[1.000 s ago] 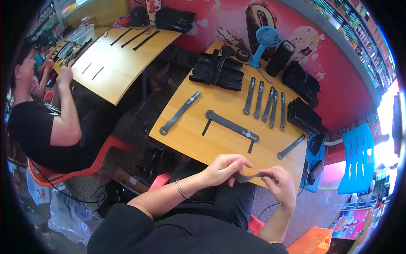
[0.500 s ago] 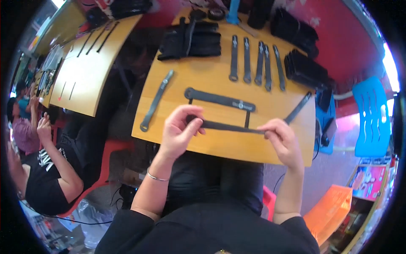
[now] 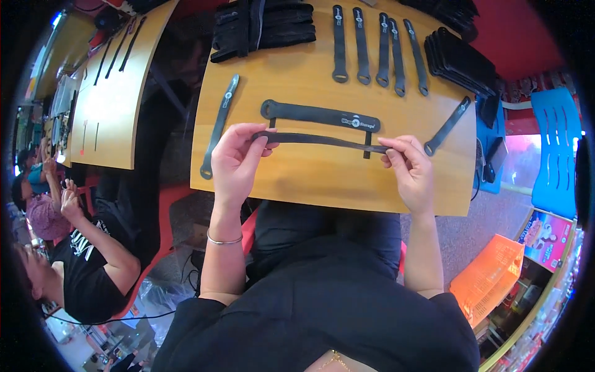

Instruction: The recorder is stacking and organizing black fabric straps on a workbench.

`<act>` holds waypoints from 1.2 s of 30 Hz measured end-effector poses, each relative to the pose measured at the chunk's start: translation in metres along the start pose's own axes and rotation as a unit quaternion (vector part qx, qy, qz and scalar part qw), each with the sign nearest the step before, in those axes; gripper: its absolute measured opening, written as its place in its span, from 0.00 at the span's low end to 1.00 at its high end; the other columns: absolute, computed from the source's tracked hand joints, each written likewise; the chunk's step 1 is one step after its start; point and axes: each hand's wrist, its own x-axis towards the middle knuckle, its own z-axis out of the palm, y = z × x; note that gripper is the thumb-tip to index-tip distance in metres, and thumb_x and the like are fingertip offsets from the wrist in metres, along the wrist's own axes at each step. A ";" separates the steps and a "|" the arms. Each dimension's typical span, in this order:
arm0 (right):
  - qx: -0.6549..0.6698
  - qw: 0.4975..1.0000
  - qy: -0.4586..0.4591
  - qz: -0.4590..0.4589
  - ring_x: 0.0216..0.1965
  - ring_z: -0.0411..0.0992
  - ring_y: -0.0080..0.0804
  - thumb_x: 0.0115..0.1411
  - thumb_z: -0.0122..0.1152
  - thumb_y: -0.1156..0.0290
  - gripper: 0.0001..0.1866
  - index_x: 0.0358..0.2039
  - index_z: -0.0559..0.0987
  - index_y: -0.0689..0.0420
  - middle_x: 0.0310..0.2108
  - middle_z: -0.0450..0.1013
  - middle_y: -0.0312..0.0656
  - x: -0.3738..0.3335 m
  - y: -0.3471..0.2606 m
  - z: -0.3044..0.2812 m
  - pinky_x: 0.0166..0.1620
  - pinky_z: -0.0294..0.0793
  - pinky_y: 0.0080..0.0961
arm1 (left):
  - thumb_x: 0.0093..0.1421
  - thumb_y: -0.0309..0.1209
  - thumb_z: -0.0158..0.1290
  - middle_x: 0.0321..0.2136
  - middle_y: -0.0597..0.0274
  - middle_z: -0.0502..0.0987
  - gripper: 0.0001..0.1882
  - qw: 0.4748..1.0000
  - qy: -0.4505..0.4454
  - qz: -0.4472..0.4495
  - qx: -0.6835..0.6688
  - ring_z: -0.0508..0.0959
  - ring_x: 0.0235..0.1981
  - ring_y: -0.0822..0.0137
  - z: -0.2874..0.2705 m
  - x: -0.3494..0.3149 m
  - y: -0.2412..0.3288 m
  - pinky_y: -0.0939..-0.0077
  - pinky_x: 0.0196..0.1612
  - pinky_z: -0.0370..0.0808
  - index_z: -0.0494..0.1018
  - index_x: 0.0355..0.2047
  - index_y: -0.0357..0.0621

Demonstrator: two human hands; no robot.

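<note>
A narrow dark strap point(image 3: 319, 139) is stretched nearly level above the table's near half, seen mostly edge-on. My left hand point(image 3: 234, 162) pinches its left end between thumb and fingers, while my right hand point(image 3: 411, 173) pinches the right end. Just beyond it, a wider dark grey strap point(image 3: 310, 113) with a ring-shaped left end and pale print lies across the table. Two short dark strips show by that strap, the right strip point(image 3: 367, 146) partly behind the held one. One more strap point(image 3: 220, 127) lies left of my left hand, and another strap point(image 3: 447, 126) lies beyond my right.
Several matching straps lie in a row at the back, including a middle strap point(image 3: 383, 49). A bundle of black straps point(image 3: 279, 28) sits back left, and a black stack point(image 3: 460, 62) at the right. Left, a person point(image 3: 99, 260) sits by a second table point(image 3: 121, 124). An orange crate point(image 3: 486, 282) stands lower right.
My view has shifted, so the table sits higher in the picture. My left fingers have closed into a pinch, and the held strap is now level and nearer the lying strap.
</note>
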 end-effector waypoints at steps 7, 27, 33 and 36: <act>0.040 0.995 0.034 0.079 0.27 0.68 0.14 0.62 0.57 0.79 0.07 0.41 0.76 0.60 0.30 0.71 0.30 0.003 0.022 0.003 0.32 0.69 0.12 | 0.61 0.15 0.51 0.34 0.63 0.75 0.09 0.998 0.010 -0.038 0.045 0.82 0.35 0.70 -0.007 0.020 -0.009 0.84 0.39 0.78 0.74 0.42 0.32; -0.040 0.993 0.092 0.065 0.26 0.62 0.11 0.61 0.58 0.79 0.05 0.38 0.78 0.60 0.28 0.68 0.27 0.018 0.029 0.017 0.30 0.62 0.10 | 0.58 0.19 0.55 0.25 0.68 0.76 0.05 0.986 0.053 -0.067 0.140 0.76 0.25 0.81 -0.016 0.040 -0.030 0.88 0.30 0.73 0.75 0.35 0.34; -0.060 0.993 0.084 0.058 0.26 0.62 0.11 0.61 0.58 0.80 0.05 0.38 0.78 0.60 0.29 0.68 0.27 0.017 0.032 0.016 0.29 0.62 0.11 | 0.58 0.19 0.55 0.23 0.71 0.75 0.04 0.983 0.067 -0.065 0.159 0.72 0.23 0.85 -0.013 0.044 -0.031 0.91 0.26 0.67 0.75 0.34 0.35; -0.064 0.992 0.089 0.061 0.26 0.62 0.11 0.61 0.58 0.80 0.05 0.38 0.78 0.60 0.29 0.69 0.28 0.018 0.031 0.018 0.30 0.63 0.11 | 0.58 0.18 0.55 0.23 0.71 0.75 0.03 0.983 0.079 -0.060 0.153 0.72 0.23 0.85 -0.008 0.045 -0.030 0.91 0.25 0.66 0.75 0.34 0.35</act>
